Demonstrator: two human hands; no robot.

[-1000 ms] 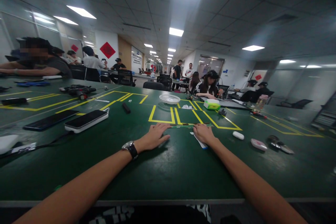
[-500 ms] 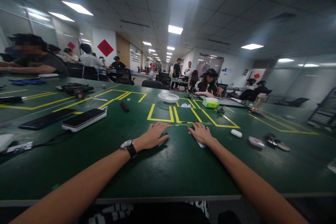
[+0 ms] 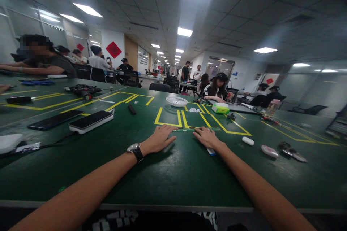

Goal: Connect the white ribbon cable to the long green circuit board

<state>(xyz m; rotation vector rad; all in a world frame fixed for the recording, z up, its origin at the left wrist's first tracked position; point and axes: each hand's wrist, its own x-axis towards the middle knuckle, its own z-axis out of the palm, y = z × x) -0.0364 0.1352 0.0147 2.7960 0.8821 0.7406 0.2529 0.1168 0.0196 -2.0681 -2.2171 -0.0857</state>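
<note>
A thin green strip like a ruler (image 3: 187, 129) lies crosswise on the green table (image 3: 162, 180). My left hand (image 3: 159, 139), with a watch on its wrist, rests palm down at the strip's left end, thumb spread away from the fingers. Fingers of my right hand (image 3: 206, 138) lie flat on the strip towards its right part. Under the right palm a small white and blue piece (image 3: 210, 151) sticks out. Beyond the strip are yellow tape outlines (image 3: 168, 125) and a white round basket (image 3: 176, 101).
Left stand a phone (image 3: 55, 120), a white device with a black top (image 3: 91, 121) and cables. A dark stick (image 3: 132, 109) lies mid-left. Right are a green tissue pack (image 3: 220, 108), a white case (image 3: 248, 140), a pink case (image 3: 269, 151). People sit around.
The whole view has shifted slightly, so the table things appear a little further right. My right hand sits slightly closer to my left hand on the strip.
</note>
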